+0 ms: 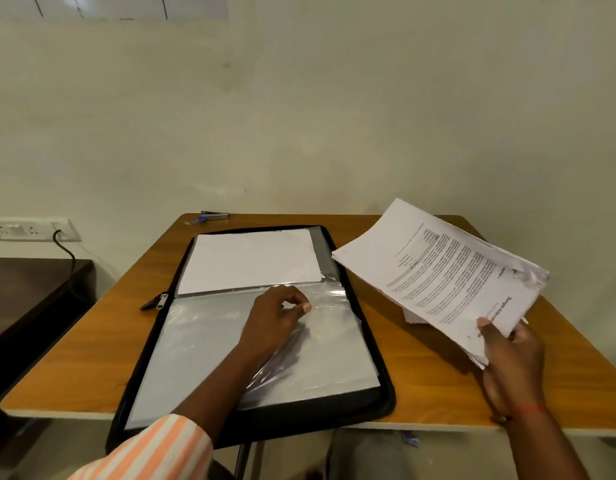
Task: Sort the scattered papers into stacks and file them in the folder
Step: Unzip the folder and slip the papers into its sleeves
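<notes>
A wooden tabletop stood against a plain cream wall, with a socket and black cord to the left above a dark side table. The black folder lay open in the middle, a blank sheet in its far half. The left hand had its fingers curled, pinching a clear sleeve. The right hand gripped the papers tilted above the tabletop's right side. A stapler sat at the far edge.

Wooden table with open black folder, stapler at far edge.
</notes>
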Available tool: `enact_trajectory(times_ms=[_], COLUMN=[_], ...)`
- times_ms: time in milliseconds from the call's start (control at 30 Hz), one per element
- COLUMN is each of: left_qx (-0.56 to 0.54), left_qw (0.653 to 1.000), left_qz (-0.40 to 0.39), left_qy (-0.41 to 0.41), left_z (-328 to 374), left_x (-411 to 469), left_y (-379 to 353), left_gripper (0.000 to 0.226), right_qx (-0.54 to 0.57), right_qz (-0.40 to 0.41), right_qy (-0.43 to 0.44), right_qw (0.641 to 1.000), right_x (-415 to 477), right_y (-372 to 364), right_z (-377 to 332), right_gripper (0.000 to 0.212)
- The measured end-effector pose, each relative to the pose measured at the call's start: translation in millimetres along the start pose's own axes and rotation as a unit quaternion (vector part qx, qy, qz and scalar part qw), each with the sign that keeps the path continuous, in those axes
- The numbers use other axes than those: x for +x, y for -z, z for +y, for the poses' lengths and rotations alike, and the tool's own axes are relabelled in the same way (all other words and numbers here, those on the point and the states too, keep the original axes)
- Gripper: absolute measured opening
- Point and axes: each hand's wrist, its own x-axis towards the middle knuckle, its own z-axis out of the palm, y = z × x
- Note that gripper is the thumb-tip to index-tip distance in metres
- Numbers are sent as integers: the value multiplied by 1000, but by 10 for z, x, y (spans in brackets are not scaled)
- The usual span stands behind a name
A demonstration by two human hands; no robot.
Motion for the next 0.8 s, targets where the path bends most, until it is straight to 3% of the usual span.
enact_trajectory(times_ms=[467,800], left_qx=[5,80], left_qw=[1000,994], left_qz=[-4,-75], left_qy=[-1,-28], left_z=[47,135], left_x=[-17,-13], left_y=[20,-16], left_gripper=[10,10], right_qx=[-61,-83], right_qz=[-48,-176], right_qy=[-68,-134], right_qw=[995,972], right_x=[-32,39], right_y=[646,686], right_z=[-125,-339], right_gripper=[27,27])
